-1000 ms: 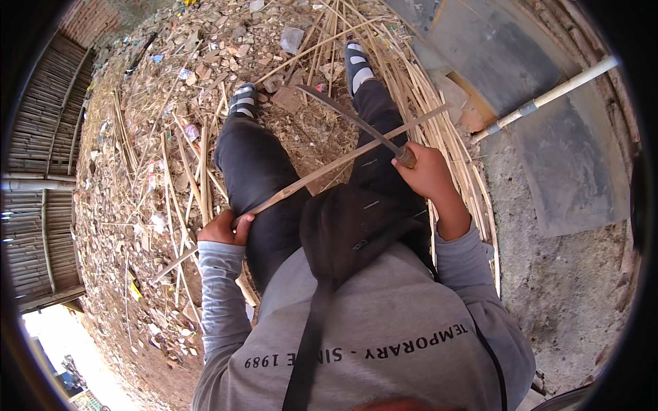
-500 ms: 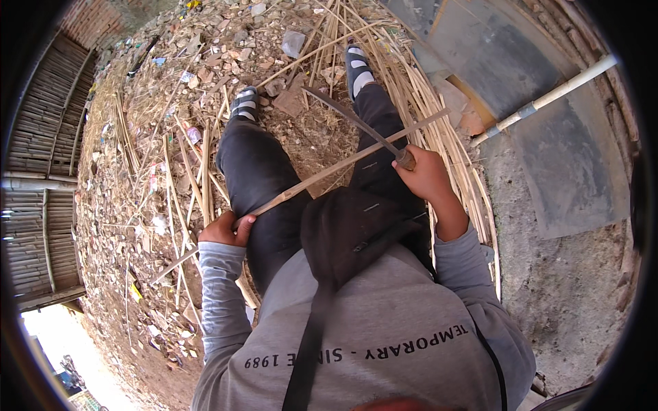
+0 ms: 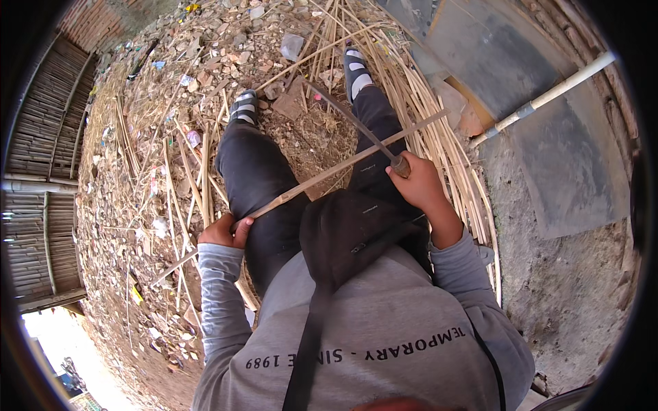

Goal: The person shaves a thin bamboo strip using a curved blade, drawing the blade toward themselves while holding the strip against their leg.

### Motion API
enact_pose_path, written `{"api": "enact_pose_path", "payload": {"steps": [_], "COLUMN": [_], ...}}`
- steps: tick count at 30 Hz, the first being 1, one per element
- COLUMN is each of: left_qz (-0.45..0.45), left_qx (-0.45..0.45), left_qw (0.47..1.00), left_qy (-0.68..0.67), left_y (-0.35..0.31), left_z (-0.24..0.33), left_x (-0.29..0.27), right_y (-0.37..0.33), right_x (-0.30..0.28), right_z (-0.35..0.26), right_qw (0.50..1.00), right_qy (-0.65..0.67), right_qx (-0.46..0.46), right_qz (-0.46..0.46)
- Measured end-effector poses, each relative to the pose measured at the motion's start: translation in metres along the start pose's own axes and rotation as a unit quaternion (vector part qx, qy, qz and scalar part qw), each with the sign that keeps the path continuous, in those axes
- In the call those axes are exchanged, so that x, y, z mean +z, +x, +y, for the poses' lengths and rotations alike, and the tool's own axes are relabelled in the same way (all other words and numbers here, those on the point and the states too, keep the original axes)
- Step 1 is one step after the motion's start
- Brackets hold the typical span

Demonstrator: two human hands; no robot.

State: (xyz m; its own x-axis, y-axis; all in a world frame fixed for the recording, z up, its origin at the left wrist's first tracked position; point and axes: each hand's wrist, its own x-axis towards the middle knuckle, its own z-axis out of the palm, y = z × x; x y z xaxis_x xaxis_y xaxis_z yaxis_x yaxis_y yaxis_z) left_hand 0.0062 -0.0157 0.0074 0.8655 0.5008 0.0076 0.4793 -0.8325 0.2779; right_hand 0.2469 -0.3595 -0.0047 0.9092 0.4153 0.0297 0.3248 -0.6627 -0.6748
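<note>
A long split bamboo strip point(image 3: 322, 177) lies slanted across my thighs, its far end reaching up to the right. Near its lower left part, my left hand point(image 3: 225, 231) is closed around it, thumb on top. My right hand point(image 3: 419, 182) grips the wooden handle point(image 3: 401, 166) of a long-bladed knife point(image 3: 346, 115). The dark blade points away and to the left, crossing the strip above my right thigh. Whether the blade touches the strip there, I cannot tell.
Many split bamboo strips point(image 3: 428, 130) lie along my right leg, and more bamboo pieces point(image 3: 204, 178) lie beyond my left knee. Broken brick and litter cover the ground point(image 3: 185, 89). Dark flat sheets point(image 3: 569, 164) and a pale pole point(image 3: 548, 99) are at the right; a bamboo wall point(image 3: 48, 116) stands left.
My right hand and the knife have shifted slightly left and toward my body, with the blade still across the strip. The left hand and the bamboo strip have hardly moved.
</note>
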Motion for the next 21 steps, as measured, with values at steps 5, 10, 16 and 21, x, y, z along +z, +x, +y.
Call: {"api": "enact_pose_path", "payload": {"steps": [5, 10, 16, 21], "left_qz": [0.001, 0.009, 0.008, -0.002], "left_qx": [-0.010, -0.013, 0.000, 0.003], "left_qw": [1.000, 1.000, 1.000, 1.000], "left_qy": [0.004, -0.002, 0.011, 0.011], "left_y": [-0.002, -0.003, -0.001, 0.001], "left_z": [0.005, 0.010, 0.006, 0.001], "left_x": [0.000, -0.003, -0.005, -0.001], "right_y": [0.010, 0.018, 0.003, -0.002], "right_x": [-0.009, -0.012, -0.003, 0.000], "right_z": [0.007, 0.031, 0.036, 0.021], "right_qw": [0.999, 0.996, 0.995, 0.998], "right_qy": [-0.043, -0.020, -0.002, 0.010], "right_qx": [0.003, 0.063, 0.061, 0.039], "right_qz": [0.014, 0.063, 0.075, 0.042]}}
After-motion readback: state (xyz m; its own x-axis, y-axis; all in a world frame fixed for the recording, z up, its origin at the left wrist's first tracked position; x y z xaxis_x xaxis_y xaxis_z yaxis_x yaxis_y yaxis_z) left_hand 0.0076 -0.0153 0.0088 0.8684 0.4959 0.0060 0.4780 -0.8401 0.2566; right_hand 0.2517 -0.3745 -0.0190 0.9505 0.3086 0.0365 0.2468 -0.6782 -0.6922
